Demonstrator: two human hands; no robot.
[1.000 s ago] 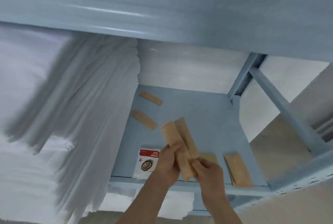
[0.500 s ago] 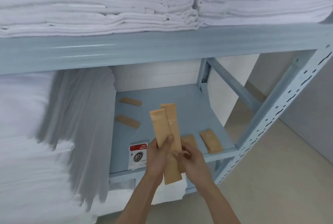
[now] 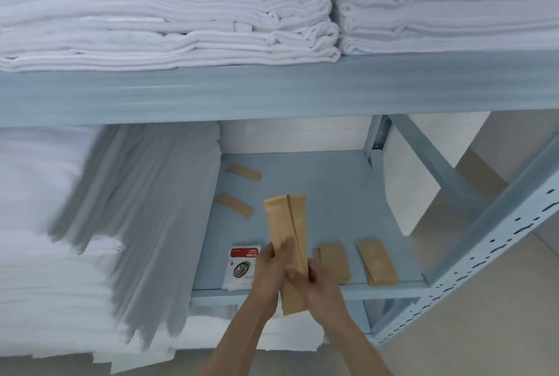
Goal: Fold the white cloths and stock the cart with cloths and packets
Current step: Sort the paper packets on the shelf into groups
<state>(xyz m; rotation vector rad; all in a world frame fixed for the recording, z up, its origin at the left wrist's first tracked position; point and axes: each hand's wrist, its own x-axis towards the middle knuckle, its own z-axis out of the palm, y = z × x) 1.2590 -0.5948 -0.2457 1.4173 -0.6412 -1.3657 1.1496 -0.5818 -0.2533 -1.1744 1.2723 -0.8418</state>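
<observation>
Two long tan packets stand upright, side by side, in front of the lower shelf, held between both hands. The left hand has its fingers curled round their lower half, thumb pressed on the front; the right hand pinches the same pair from the other side. More tan packets lie loose on the shelf: two at the back, two small piles near the front edge, and a white packet with a red label just left of the hands. Folded white cloths fill the upper shelf, and another stack sits left. No cart is in view, so stocking it seems still ahead; packet gathering looks partly done.
</observation>
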